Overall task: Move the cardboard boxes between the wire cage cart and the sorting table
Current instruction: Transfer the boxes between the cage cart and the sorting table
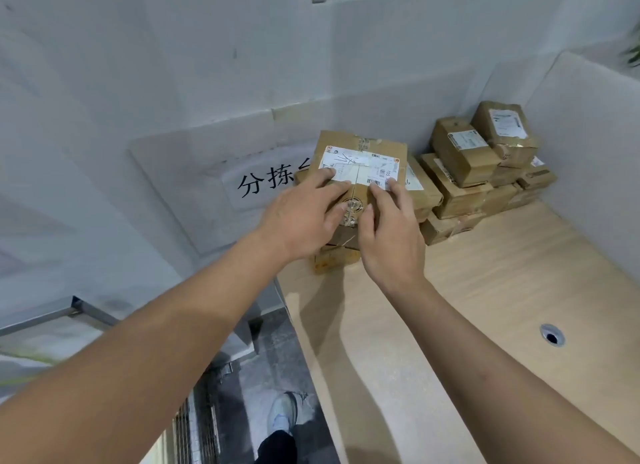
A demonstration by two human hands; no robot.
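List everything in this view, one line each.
top box: one, brown with white labels, atop the left stack
other boxes: several, brown, stacked along the far wall
table: one, light wood, right side
cable hole: one, grey-rimmed, in the tabletop
sign: one, white with black characters, on the wall
shoe: one, pale, on the floor
left grip: one, fingers flat on the top box
right grip: one, fingertips on its label
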